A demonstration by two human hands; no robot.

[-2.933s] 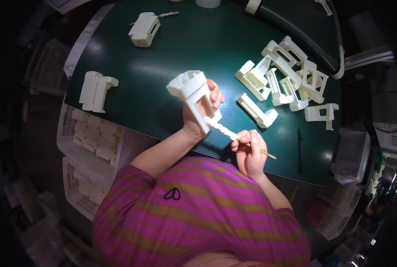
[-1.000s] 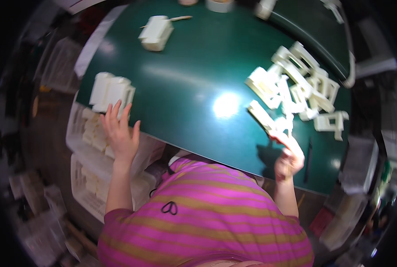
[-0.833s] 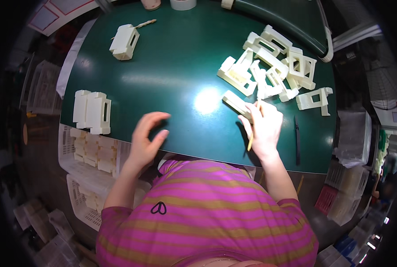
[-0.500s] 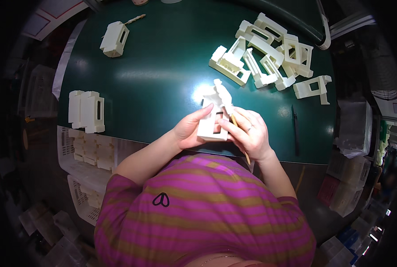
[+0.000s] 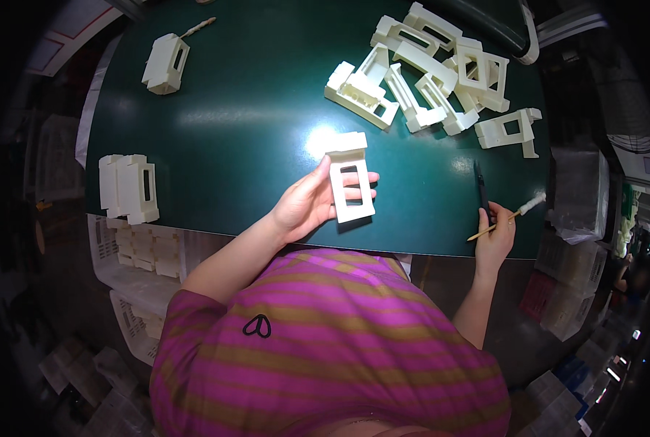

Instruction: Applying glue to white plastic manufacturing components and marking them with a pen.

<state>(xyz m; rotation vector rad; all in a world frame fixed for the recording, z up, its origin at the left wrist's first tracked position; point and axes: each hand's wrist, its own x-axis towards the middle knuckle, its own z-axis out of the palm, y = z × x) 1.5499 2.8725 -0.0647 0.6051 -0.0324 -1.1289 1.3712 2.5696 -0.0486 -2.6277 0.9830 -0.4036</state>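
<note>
My left hand (image 5: 304, 207) is closed on a cream plastic housing (image 5: 355, 213), with fingers behind it that show through its rectangular window. The housing is tilted up above the near edge of the table. Over at the right, my right hand (image 5: 497, 231) grips a thin wooden stick (image 5: 520, 212) whose far tip is wrapped in white material. The same hand's fingers are at the lower end of a slim black tool (image 5: 482, 186) lying on the table; whether they have lifted it I cannot tell.
A pile of cream housings (image 5: 423, 64) lies at the back right of the green table (image 5: 223, 160). Another housing (image 5: 163, 65) with a wrapped stick (image 5: 197, 27) sits at the back left. Two housings (image 5: 130, 191) stand at the left edge, above a white crate (image 5: 106, 247).
My right hand has left the housing and moved right to the black tool, carrying the stick. My left hand alone now holds the housing, with its window facing up.
</note>
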